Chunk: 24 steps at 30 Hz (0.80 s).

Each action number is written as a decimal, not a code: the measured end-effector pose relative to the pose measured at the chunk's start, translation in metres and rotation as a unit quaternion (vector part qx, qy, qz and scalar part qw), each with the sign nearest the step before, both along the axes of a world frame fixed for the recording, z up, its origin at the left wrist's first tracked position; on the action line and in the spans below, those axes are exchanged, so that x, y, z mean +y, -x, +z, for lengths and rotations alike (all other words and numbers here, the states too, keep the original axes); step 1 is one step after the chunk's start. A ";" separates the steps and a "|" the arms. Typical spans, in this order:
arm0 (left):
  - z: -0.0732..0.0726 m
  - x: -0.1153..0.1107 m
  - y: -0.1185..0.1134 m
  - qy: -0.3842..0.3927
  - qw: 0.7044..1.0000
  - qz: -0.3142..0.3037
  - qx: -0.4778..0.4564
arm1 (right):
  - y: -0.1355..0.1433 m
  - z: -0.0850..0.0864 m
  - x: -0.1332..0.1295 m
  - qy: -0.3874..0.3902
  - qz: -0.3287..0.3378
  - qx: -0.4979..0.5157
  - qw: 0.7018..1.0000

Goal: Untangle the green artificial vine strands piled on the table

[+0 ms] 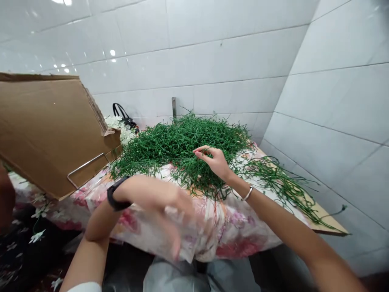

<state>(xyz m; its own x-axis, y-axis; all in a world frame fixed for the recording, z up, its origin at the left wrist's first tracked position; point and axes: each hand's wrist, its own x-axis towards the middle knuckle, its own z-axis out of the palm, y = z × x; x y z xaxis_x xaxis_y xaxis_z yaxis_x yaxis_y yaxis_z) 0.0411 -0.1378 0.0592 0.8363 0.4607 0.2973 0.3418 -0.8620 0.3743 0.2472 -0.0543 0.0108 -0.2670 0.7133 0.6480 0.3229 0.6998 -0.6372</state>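
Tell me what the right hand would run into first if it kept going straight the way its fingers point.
Most likely the heap of green stems: the right hand points leftward over it. Depth is unclear, so it might pass just above the nearest strands.

Green stems (182, 138) piled on bench (328, 219), floral cloth (170, 198) under them. Right hand (217, 162) over pile front, thumb and index nearly pinched. Left hand (164, 202) motion-blurred, above cloth's front edge. Looser stems (282, 186) at right. Cardboard (51, 129) at left, white flowers (121, 127) and black bag (129, 121) behind it.
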 end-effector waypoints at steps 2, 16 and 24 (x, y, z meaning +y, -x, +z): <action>0.005 0.034 -0.009 -0.032 0.998 0.024 -0.055 | 0.001 0.008 0.006 0.051 0.044 0.049 0.997; -0.066 0.109 -0.039 0.037 0.951 0.130 -0.277 | -0.017 0.002 0.014 0.220 0.107 0.084 0.966; -0.077 0.100 -0.045 -0.010 0.952 0.170 -0.256 | -0.018 -0.004 0.008 0.129 0.041 -0.027 0.990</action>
<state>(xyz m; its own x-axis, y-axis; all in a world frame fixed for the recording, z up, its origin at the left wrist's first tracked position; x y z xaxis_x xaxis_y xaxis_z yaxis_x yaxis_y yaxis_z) 0.0858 -0.0374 -0.0173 0.3832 0.6682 0.6377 0.3795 -0.7433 0.5509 0.2655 -0.0464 0.0067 -0.3608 0.8279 0.4294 0.3104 0.5408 -0.7818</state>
